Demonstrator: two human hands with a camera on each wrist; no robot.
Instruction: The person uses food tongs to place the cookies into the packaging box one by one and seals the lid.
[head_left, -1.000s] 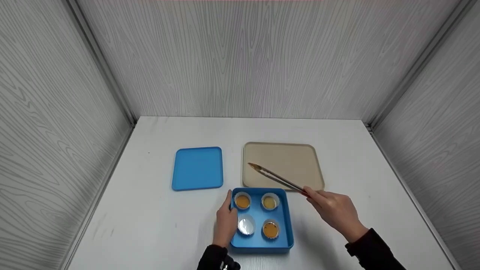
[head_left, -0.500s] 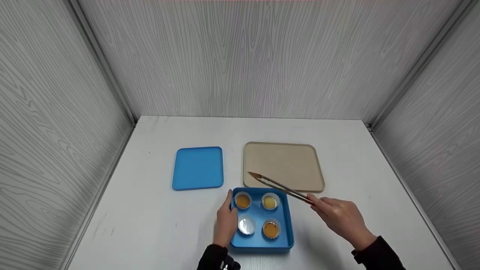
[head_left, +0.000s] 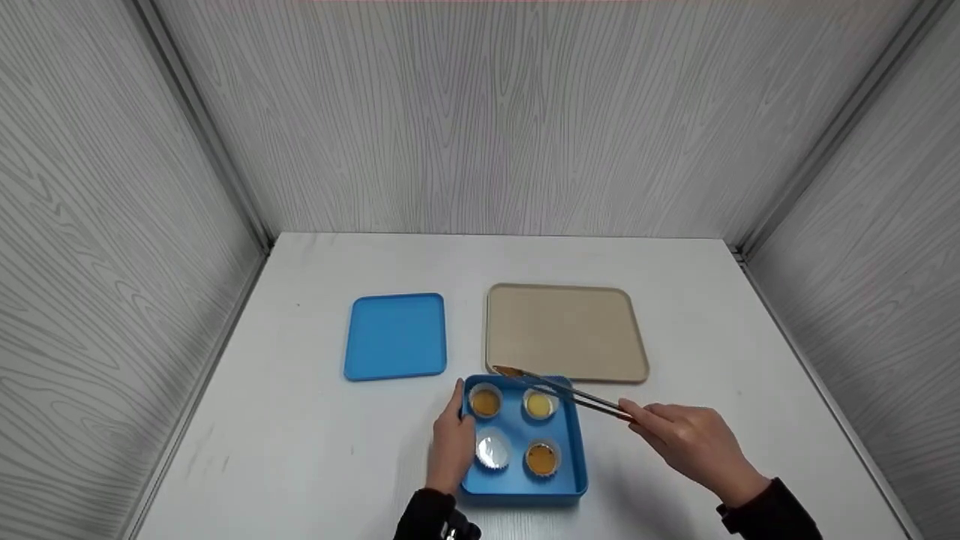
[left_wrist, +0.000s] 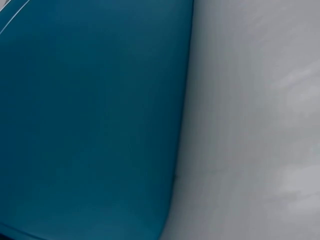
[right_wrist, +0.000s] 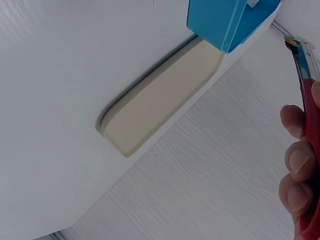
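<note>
A flat blue lid lies on a white table, its rounded corners squared to the table's edges. Just to its right, a narrow gap between them, sits a beige tray — slightly larger, with a low raised rim. Both lie toward the middle of the tabletop. Grey wood-grain panels wall in the table on three sides — back, left and right — meeting at pale corner strips. The beige tray also shows from the right wrist view.
</note>
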